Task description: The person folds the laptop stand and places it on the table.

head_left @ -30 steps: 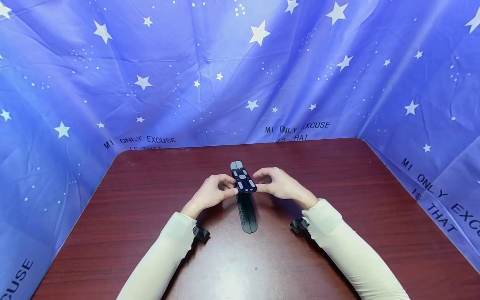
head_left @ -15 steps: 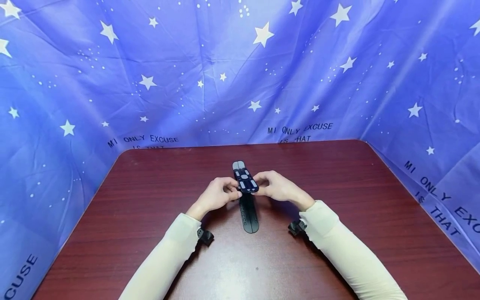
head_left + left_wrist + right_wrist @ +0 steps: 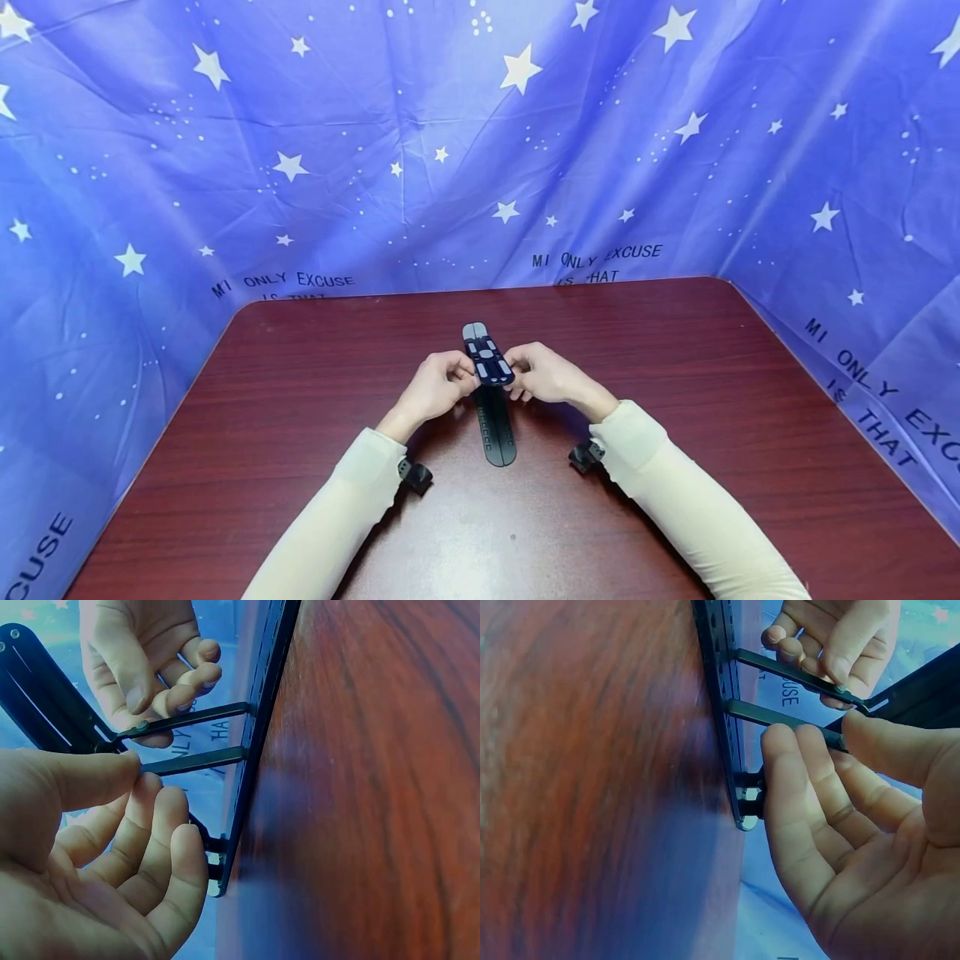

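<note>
A black folding stand [image 3: 486, 354] rises in the middle of the table, its upper plate with grey pads above a long round-ended base [image 3: 498, 442]. In the left wrist view, slim legs [image 3: 199, 760] link the base to the raised plate [image 3: 45, 686]. My left hand [image 3: 433, 385] pinches a leg near its upper joint between thumb and fingers. From the other side, my right hand [image 3: 551, 372] pinches the opposite leg [image 3: 780, 718], as the right wrist view shows. The fingertips partly cover the joints.
The dark red wooden table [image 3: 300, 350] carries the stand's base. A blue star-printed curtain [image 3: 420, 100] hangs along the back and both sides. Black wrist cameras [image 3: 416, 477] sit under the light sleeves [image 3: 330, 525].
My right hand has drawn in toward the stand, its fingers now curled at the leg. The left hand has closed in slightly too. The stand looks almost unchanged.
</note>
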`<state>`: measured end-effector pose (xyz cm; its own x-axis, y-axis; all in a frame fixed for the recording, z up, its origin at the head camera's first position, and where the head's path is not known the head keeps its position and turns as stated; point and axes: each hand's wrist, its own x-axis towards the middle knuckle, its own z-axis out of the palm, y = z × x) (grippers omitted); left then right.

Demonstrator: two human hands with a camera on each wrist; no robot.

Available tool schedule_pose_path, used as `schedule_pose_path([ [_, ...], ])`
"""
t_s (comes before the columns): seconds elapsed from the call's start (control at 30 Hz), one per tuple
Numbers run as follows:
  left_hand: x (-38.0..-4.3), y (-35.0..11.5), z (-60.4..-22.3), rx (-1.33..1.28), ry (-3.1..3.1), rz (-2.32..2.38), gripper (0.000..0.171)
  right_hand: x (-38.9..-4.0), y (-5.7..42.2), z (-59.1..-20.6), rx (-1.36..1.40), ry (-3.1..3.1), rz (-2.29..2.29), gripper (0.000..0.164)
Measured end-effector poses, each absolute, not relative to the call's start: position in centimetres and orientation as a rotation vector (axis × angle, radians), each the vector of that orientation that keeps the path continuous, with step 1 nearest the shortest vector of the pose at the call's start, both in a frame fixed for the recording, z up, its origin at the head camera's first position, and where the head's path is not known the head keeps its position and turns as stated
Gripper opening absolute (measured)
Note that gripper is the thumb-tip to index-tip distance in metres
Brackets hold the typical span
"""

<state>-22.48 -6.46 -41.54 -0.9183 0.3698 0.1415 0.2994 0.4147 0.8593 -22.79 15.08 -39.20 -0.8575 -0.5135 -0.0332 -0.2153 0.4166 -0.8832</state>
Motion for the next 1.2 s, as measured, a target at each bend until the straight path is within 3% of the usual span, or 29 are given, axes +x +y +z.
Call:
schedule_pose_path([
  [0.33,-22.3,-6.4,-41.5,0.603,2.554,1.593,0.004,-23.0,14.5,-39.5,-0.519,2.303,-1.516,0.018],
  [0.53,-22.3,-6.4,-41.3,0.584,2.599,1.59,0.016,-22.9,14.3,-39.5,-0.501,2.311,-1.53,0.015],
  [0.8,-22.4,-6.3,-40.9,0.563,2.682,1.524,0.006,-22.9,14.1,-39.2,-0.48,2.344,-1.545,0.015],
  [1.2,-22.6,-5.7,-40.9,0.511,2.794,1.57,0.013,-23.0,13.5,-38.7,-0.378,2.395,-1.58,0.014],
])
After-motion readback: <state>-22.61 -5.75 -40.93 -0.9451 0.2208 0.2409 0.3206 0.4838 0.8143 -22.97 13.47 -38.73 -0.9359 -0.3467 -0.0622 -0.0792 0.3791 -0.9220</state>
